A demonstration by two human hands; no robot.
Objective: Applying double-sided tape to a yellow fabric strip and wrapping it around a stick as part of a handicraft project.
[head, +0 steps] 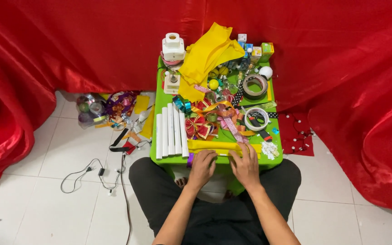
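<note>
Both my hands rest at the near edge of a small green table (pixel 159 102). My left hand (pixel 202 165) and my right hand (pixel 245 164) press down on a long yellow strip (pixel 214 145) that lies across the front of the table. Their fingers are curled over the strip. Just beyond it lie a red and gold ribbon bow (pixel 197 126) and a pink ribbon (pixel 233 128).
Several white tubes (pixel 171 130) lie at the table's left. Tape rolls (pixel 255 84), a yellow cloth (pixel 205 56), a white device (pixel 173 47) and small boxes (pixel 263 50) crowd the back. Ribbon scraps (pixel 120 105) and a cable (pixel 91 173) lie on the tiled floor. Red curtain surrounds everything.
</note>
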